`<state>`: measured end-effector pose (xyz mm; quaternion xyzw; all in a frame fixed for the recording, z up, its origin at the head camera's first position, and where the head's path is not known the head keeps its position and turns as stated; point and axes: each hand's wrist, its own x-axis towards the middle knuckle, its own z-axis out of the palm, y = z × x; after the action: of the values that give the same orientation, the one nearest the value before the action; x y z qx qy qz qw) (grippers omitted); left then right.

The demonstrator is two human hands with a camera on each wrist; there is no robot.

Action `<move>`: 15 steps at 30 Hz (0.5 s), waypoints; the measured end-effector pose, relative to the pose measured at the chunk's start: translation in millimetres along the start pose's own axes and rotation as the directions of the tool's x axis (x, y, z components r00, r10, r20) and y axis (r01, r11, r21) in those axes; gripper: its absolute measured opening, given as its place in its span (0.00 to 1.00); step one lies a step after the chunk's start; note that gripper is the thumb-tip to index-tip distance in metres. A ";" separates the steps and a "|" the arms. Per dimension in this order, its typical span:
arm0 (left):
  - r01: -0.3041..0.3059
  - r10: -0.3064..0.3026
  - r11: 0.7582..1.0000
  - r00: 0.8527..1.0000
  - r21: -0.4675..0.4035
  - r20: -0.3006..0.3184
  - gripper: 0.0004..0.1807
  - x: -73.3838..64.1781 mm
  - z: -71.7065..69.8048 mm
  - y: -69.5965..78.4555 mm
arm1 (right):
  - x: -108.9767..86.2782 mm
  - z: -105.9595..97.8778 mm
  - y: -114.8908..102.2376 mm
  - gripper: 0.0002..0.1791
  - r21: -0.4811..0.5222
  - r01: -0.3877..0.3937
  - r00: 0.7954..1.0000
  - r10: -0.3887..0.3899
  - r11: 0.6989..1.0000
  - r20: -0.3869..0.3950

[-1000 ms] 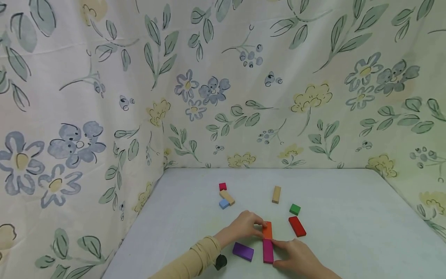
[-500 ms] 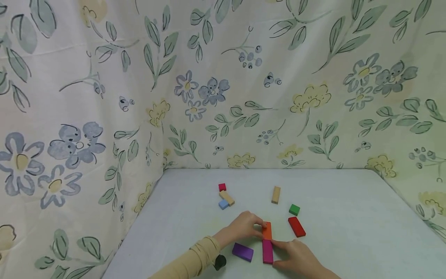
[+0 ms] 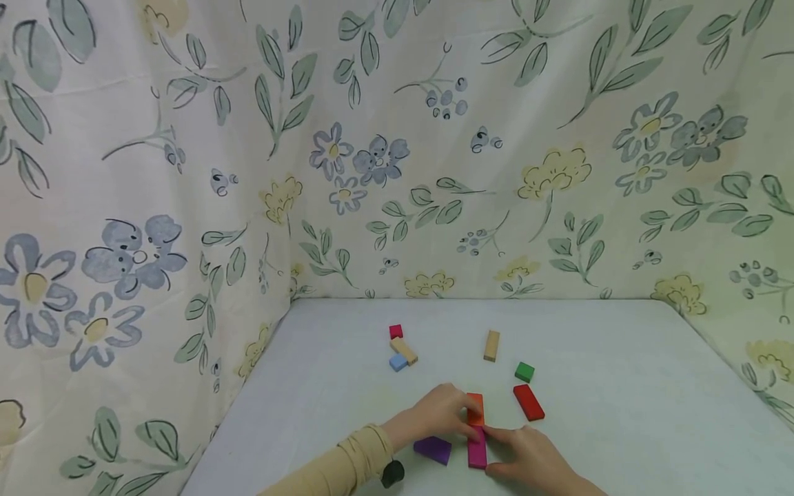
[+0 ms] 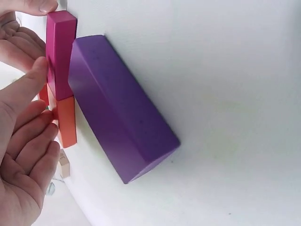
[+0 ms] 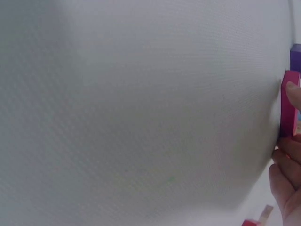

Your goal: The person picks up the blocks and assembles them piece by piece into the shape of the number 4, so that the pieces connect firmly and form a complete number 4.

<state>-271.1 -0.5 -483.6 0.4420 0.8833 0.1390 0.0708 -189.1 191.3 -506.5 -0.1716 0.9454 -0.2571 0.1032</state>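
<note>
A magenta block (image 3: 477, 453) and an orange block (image 3: 474, 401) stand end to end in a line on the white table. My right hand (image 3: 527, 456) holds the magenta block from the right, thumb at its near end and index finger by the joint. My left hand (image 3: 434, 413) reaches over from the left. Its thumb (image 4: 40, 68) touches the magenta block, while its loosely bent fingers (image 4: 44, 125) lie against the orange block. Left of the pair lies a purple block (image 3: 433, 450), partly covered by the left hand in the head view.
To the right lie a red block (image 3: 528, 402) and a green block (image 3: 524, 372). Farther back are a plain wooden block (image 3: 491, 346) and a cluster of small red (image 3: 395, 331), plain wood (image 3: 404, 350) and blue (image 3: 398, 362) pieces. Floral cloth (image 3: 428, 227) surrounds the table.
My left hand has shifted toward me and slightly right, from the orange block's left side to across the joint of the two blocks. My right hand and the blocks have stayed put.
</note>
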 end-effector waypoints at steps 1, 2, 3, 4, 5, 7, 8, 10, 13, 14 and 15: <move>0.003 -0.003 1.000 1.000 0.016 -0.001 0.19 -0.4 -0.6 1.8 | -0.3 0.2 0.2 0.35 -0.006 0.006 1.000 -0.006 1.000 -0.004; 0.008 -0.008 1.000 1.000 0.022 0.000 0.19 -0.6 -1.1 3.3 | -0.4 0.5 0.4 0.35 -0.009 0.013 1.000 -0.013 1.000 -0.008; 0.015 -0.015 0.999 1.000 0.028 0.000 0.19 -0.5 -1.5 4.4 | -0.8 0.5 0.5 0.34 -0.010 0.020 1.000 -0.020 1.000 -0.011; 0.020 -0.020 0.999 1.000 0.035 0.002 0.19 -0.4 -2.0 5.2 | -0.8 0.8 0.8 0.34 -0.005 0.024 1.000 -0.024 1.000 -0.012; 0.024 -0.024 0.999 1.000 0.041 0.005 0.19 0.0 -2.2 5.8 | -1.0 0.8 1.2 0.34 -0.002 0.029 0.999 -0.029 1.000 -0.014; 0.031 -0.031 0.999 0.999 0.040 0.014 0.19 1.4 -2.9 6.4 | -1.5 0.6 2.1 0.34 0.003 0.044 0.999 -0.044 0.999 -0.019; 0.034 -0.035 0.999 0.999 0.037 0.019 0.19 2.1 -3.0 6.4 | -1.6 0.3 2.5 0.34 0.001 0.052 0.998 -0.052 0.999 -0.024; 0.043 -0.044 0.999 0.999 0.030 0.029 0.19 3.5 -3.7 6.6 | -1.9 -0.7 3.2 0.34 -0.003 0.058 0.998 -0.058 0.998 -0.028; 0.061 -0.062 0.998 0.997 0.018 0.048 0.18 5.6 -4.9 6.8 | -2.2 -2.9 4.2 0.34 -0.018 0.049 0.998 -0.050 0.999 -0.029; 0.068 -0.069 0.998 0.996 0.012 0.054 0.18 6.3 -5.5 7.1 | -2.3 -4.1 4.3 0.34 -0.018 0.045 0.998 -0.045 0.999 -0.031; 0.076 -0.077 0.997 0.995 0.009 0.059 0.17 6.9 -6.3 7.5 | -2.5 -5.0 4.3 0.34 -0.020 0.040 0.999 -0.041 0.999 -0.033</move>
<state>-271.1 8.2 -475.3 0.4120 0.8976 0.1202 0.1008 -189.4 198.0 -504.3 -0.1873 0.9458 -0.2529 0.0807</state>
